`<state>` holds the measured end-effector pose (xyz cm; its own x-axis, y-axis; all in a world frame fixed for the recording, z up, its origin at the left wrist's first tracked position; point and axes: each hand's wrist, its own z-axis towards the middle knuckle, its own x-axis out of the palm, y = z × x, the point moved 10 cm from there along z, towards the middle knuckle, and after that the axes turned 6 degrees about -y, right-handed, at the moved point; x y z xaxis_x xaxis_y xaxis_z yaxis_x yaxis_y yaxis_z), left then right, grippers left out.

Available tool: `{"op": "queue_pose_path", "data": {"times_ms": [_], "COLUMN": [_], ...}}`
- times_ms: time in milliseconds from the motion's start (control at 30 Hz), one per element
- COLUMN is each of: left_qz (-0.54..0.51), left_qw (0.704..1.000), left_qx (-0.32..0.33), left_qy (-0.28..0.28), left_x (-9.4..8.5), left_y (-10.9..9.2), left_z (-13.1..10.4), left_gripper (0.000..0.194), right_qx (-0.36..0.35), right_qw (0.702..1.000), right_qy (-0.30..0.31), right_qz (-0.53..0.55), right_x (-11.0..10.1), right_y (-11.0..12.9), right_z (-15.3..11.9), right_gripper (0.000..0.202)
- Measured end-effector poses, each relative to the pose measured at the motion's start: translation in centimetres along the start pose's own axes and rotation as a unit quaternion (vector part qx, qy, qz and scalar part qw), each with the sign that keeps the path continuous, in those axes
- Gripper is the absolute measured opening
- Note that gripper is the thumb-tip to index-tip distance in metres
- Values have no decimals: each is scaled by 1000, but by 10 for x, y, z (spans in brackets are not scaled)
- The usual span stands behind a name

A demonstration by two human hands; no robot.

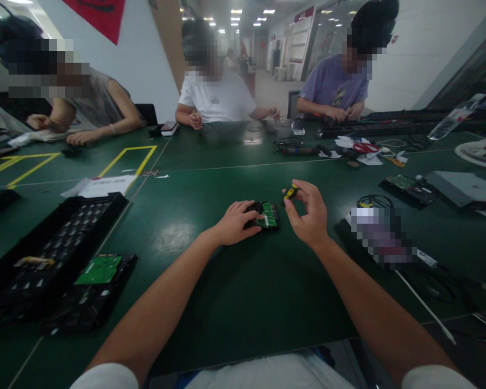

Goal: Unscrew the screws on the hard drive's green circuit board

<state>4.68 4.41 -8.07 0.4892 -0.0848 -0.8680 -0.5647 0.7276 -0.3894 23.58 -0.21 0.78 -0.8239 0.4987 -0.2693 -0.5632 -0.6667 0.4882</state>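
A hard drive [271, 215] lies on the green table with its green circuit board facing up. My left hand [238, 222] rests over its left end, fingers and thumb gripping it, so that part is hidden. Just right of the drive, my right hand [311, 215] pinches a short yellow and black screwdriver [291, 192] between thumb and fingers. Its shaft is too small to make out clearly, and I cannot tell whether the tip touches the drive.
Left stand a long black tray [60, 237] and more drives with a green board [99, 270]. To the right are a blurred-out device [383, 237], cables, another drive [407, 189] and a grey box [465, 189]. Three people sit across the table [210, 292].
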Motion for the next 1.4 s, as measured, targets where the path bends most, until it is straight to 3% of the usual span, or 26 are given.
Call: {"op": "queue_pose_path", "data": {"times_ms": [600,867,1400], "left_qz": [8,10,9], "left_qw": [1000,1000,1000], "left_qx": [1,-1,6], "left_qy": [-2,2,-3], "left_x": [1,2,0], "left_y": [0,0,-2], "left_z": [0,0,0], "left_gripper": [39,39,39], "right_qx": [-36,-12,-30], "right_qw": [999,1000,999], "right_qy": [-20,-20,-29], "right_qz": [-28,1,-13], "right_x": [-4,-1,-4], "right_y": [8,-3,3], "right_z": [1,-3,0], "right_gripper": [55,55,53]}}
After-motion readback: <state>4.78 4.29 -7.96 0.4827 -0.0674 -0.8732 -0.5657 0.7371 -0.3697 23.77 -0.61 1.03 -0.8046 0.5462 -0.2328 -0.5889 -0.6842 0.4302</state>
